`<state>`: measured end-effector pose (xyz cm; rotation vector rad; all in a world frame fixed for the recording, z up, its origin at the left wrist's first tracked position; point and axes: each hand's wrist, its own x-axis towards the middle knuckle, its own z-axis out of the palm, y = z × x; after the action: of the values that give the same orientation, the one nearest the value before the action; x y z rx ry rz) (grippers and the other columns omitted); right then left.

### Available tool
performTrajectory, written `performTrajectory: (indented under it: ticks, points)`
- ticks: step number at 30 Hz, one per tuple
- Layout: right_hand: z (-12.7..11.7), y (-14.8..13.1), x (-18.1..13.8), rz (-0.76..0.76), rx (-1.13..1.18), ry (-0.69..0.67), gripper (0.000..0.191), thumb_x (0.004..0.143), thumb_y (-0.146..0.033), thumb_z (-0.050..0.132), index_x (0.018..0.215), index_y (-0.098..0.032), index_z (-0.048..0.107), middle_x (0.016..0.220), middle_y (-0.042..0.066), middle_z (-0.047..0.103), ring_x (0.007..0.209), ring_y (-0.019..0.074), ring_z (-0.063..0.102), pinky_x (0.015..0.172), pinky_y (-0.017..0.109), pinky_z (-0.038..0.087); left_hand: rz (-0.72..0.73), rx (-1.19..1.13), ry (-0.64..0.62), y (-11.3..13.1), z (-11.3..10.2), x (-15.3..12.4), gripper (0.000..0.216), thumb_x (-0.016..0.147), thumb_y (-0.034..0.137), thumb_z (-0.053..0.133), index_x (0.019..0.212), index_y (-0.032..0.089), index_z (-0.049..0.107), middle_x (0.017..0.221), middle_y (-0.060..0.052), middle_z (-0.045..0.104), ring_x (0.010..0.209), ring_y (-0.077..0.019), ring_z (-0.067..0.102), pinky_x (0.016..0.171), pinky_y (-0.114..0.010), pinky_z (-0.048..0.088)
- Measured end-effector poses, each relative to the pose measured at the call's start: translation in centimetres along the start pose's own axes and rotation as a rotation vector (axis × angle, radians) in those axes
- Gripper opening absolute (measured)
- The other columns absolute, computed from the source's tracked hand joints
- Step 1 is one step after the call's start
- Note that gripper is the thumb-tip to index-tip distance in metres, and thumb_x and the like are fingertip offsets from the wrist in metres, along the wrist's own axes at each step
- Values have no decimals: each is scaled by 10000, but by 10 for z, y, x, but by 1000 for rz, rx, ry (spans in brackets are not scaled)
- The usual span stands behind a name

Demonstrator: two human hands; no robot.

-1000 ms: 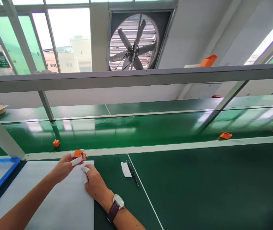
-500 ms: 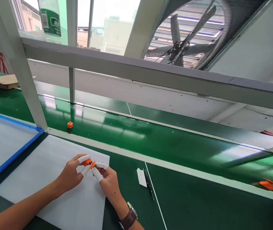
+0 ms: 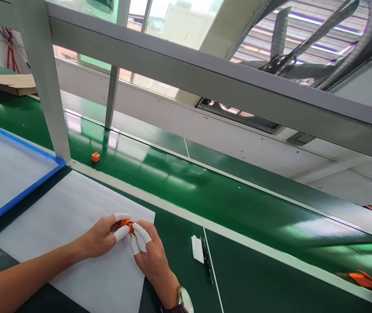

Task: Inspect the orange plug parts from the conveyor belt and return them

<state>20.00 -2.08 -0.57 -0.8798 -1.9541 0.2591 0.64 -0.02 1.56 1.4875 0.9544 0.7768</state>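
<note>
My left hand pinches a small orange plastic housing between its thumb and fingers, which wear white finger cots. On the right side of that housing, my right hand grips a smaller orange piece with finger-cotted fingertips. The two pieces are touching or nearly so; the fingers hide the join. Something dark shows inside the housing. Both hands are just above a white sheet on the green bench. A watch is on my right wrist.
Behind a pale rail runs a green belt with an orange plug-like cube and an orange piece. A blue-framed tray lies left. Right of the sheet are a white card and a thin dark tool. A grey post rises left.
The smaller orange piece in my right hand has come up against the housing in my left, and the gap with red bits between them has closed. The camera view has tipped downward.
</note>
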Motion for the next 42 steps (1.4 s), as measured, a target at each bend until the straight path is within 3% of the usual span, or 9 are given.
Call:
performTrajectory:
  ticks: [5, 10, 15, 19, 26, 31, 42]
  points:
    - [-2, -1, 1, 109, 149, -47, 553, 901, -37, 581, 1376, -314, 518, 1210, 95, 616, 1109, 239, 617, 916, 434, 574, 20, -58, -34, -3, 1, 0, 394, 954, 268, 558, 1344, 239, 602, 1250, -65, 699, 1148, -248, 657, 1006, -385, 545]
    - [-5, 0, 2, 540, 553, -80, 360, 918, -241, 644, 1271, -280, 591, 1175, 79, 656, 1033, 231, 664, 932, 438, 576, -20, -221, -17, -3, 2, 1, 407, 907, 212, 623, 1313, 227, 636, 1292, -59, 689, 1189, -252, 643, 1061, -403, 517]
    - [-9, -1, 7, 813, 776, -68, 397, 863, -369, 738, 1232, -264, 638, 1215, 85, 703, 1117, 268, 671, 991, 473, 554, -33, -272, -48, -5, 2, -1, 418, 875, 171, 653, 1288, 237, 662, 1334, -45, 671, 1208, -258, 640, 1106, -428, 486]
    - [-13, -7, 14, 839, 849, -130, 449, 845, -423, 754, 1254, -270, 650, 1224, 77, 720, 1144, 288, 675, 1034, 503, 527, 1, -233, -56, -5, 3, -2, 419, 892, 173, 629, 1299, 265, 658, 1377, -23, 642, 1232, -253, 627, 1115, -418, 481]
    - [-5, -4, 9, 826, 817, -47, 448, 829, -418, 769, 1219, -233, 650, 1143, 85, 743, 1054, 265, 711, 956, 470, 583, 51, -117, -18, -8, 5, -2, 415, 926, 236, 582, 1337, 265, 629, 1400, -30, 625, 1249, -275, 612, 1066, -429, 526]
    - [1, -5, 6, 784, 739, 2, 460, 817, -449, 768, 1206, -227, 663, 1152, 96, 741, 1058, 280, 711, 951, 485, 589, 96, -24, -2, -9, 5, -3, 401, 916, 234, 558, 1305, 261, 654, 1415, -27, 611, 1318, -271, 560, 1112, -424, 482]
    - [-1, 0, 2, 694, 884, -72, 523, 870, -418, 728, 1345, -257, 580, 1235, 96, 715, 1106, 277, 698, 993, 533, 555, -47, -144, -4, 0, 0, 3, 268, 898, 311, 635, 1133, 240, 744, 1252, -25, 709, 1090, -243, 681, 1028, -374, 535]
